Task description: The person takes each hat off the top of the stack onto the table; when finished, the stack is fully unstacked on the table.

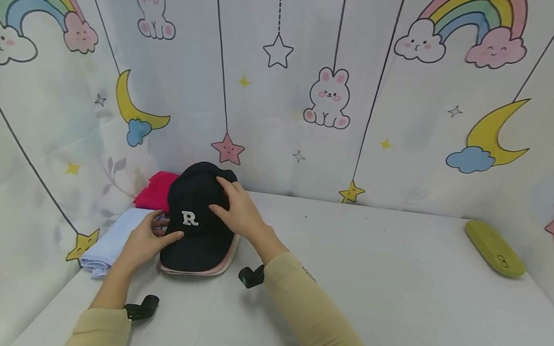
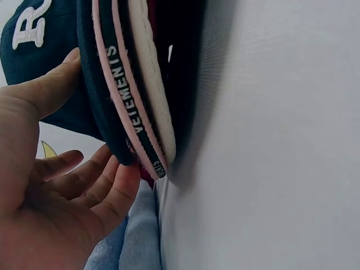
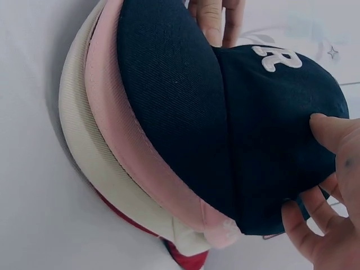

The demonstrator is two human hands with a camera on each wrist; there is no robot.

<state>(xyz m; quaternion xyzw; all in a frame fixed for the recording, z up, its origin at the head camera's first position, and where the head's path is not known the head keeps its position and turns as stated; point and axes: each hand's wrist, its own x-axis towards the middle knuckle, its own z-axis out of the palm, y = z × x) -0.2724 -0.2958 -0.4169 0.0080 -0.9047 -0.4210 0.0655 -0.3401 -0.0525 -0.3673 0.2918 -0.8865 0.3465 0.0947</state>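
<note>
- One dark cap (image 1: 204, 205) with a single white letter R tops a stack left of centre in the frame, its brim toward the viewer.
- Beneath it show one pink brim (image 3: 129, 140), with a strip lettered VETEMENTS, then one cream brim (image 3: 84, 129); a red edge (image 3: 194, 261) peeks out below them in the right wrist view.
- One red item (image 1: 157, 189) sits behind the stack, on its left; its shape is mostly hidden.
- One folded light-blue cloth (image 1: 112, 240) lies at left, near the stack.
- One yellow-green case (image 1: 495, 248) rests at the far right of the white table (image 1: 346, 291).
- Two hands are on the dark cap, their arms reaching up from the bottom of the frame in two tan sleeves (image 1: 313, 316).
- The left hand (image 1: 147, 241) comes from lower left and pinches the brim's side, thumb on top, fingers spread at the edge and underneath.
- The right hand (image 1: 240, 208) slants in from lower right and grips the crown, thumb on its front, fingers apart from one another around its far side.
</note>
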